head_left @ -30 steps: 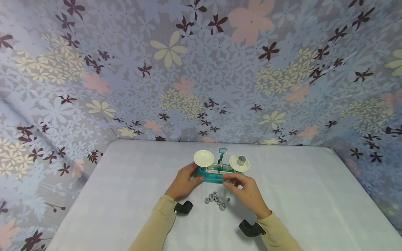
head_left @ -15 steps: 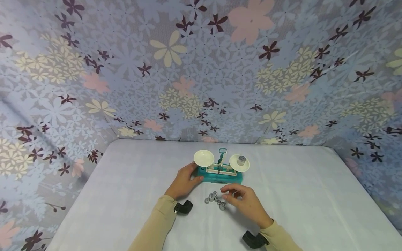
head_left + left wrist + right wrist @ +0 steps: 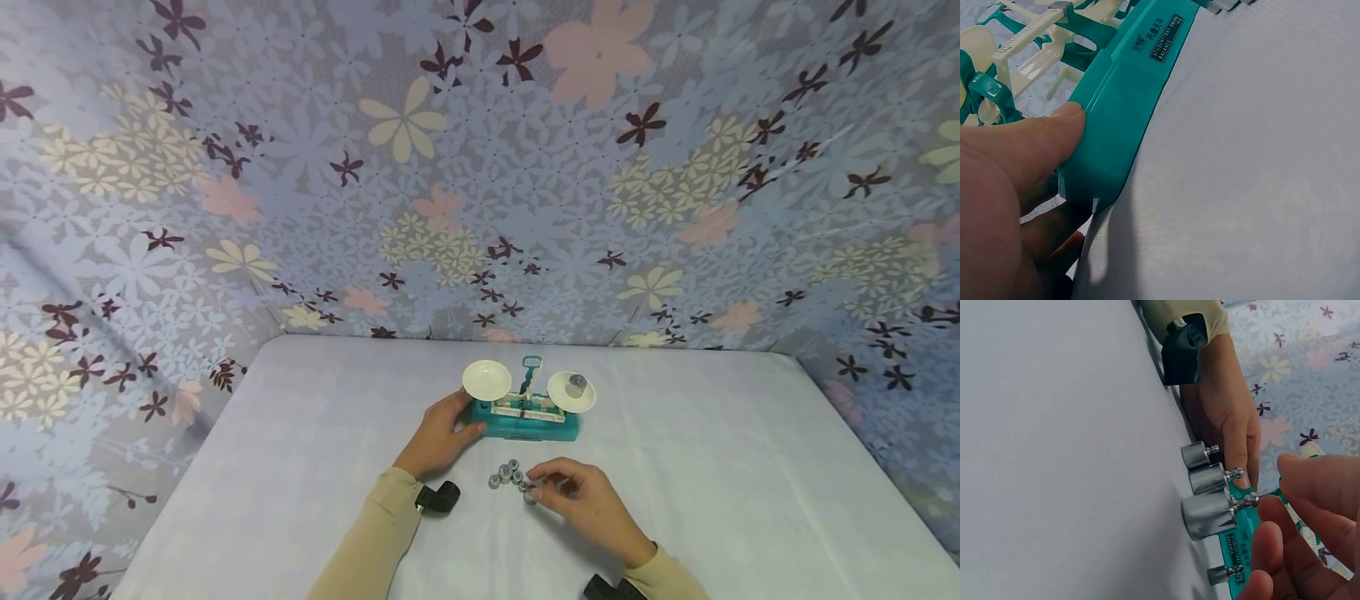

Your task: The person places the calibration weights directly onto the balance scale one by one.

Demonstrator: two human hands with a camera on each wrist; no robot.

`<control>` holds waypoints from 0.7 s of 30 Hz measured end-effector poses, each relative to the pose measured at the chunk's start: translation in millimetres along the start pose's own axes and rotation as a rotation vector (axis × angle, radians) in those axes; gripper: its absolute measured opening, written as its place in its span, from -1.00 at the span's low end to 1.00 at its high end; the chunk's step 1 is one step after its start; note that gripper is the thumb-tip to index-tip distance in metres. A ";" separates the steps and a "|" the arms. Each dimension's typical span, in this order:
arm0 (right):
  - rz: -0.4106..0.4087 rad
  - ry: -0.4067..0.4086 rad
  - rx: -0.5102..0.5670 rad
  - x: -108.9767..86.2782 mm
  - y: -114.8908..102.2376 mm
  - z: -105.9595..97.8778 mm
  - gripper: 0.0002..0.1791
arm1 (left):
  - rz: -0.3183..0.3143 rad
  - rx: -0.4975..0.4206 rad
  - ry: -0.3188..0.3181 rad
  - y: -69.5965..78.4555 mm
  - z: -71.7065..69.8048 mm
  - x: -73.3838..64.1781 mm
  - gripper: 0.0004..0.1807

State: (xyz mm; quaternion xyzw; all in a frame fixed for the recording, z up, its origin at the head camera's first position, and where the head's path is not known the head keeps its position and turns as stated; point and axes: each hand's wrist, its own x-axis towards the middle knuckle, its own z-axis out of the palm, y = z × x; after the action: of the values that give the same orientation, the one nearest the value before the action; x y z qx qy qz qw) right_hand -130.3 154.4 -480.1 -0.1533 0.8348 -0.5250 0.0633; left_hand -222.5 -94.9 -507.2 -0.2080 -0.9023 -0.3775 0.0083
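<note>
A green student balance (image 3: 528, 429) stands on the table, its left pan (image 3: 487, 380) bare and a metal weight (image 3: 576, 385) on its right pan (image 3: 564, 402). My left hand (image 3: 441, 435) grips the base's left end, thumb on top and fingers behind, as the left wrist view shows. Several knobbed metal weights (image 3: 505, 473) stand in front of the balance. Over the right side of this group hovers my right hand (image 3: 588, 504), thumb and index finger apart. In the right wrist view its fingertips are right at the knob of a larger weight (image 3: 1205, 515); the thumb stands away from it.
White cloth covers the table (image 3: 750, 467), with flowered fabric (image 3: 480, 208) hanging behind and at both sides. Black wrist cameras (image 3: 438, 498) sit on both wrists. A smaller weight (image 3: 1219, 575) stands beside the larger one in the right wrist view.
My right hand has moved from the balance's front edge down toward me, to the right end of the group of weights. The left hand and the balance have stayed in place.
</note>
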 end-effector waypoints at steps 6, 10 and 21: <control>0.036 0.019 -0.023 -4.3 -6.0 1.0 -0.79 | 0.000 0.001 0.002 -0.1 0.1 0.0 -0.30; 0.053 0.012 -0.028 -9.1 -24.8 -1.1 -0.80 | 0.001 -0.003 0.001 0.2 0.5 0.4 -0.31; 0.025 0.017 -0.056 -11.5 -24.0 -0.3 -0.84 | 0.002 -0.016 -0.001 2.9 -1.4 -1.0 -0.30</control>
State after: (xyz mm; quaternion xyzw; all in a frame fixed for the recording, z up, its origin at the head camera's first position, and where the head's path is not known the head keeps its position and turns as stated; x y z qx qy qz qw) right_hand -115.0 148.8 -459.1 -0.1398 0.8515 -0.5020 0.0585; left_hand -220.7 -94.4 -504.5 -0.2092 -0.8991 -0.3844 0.0066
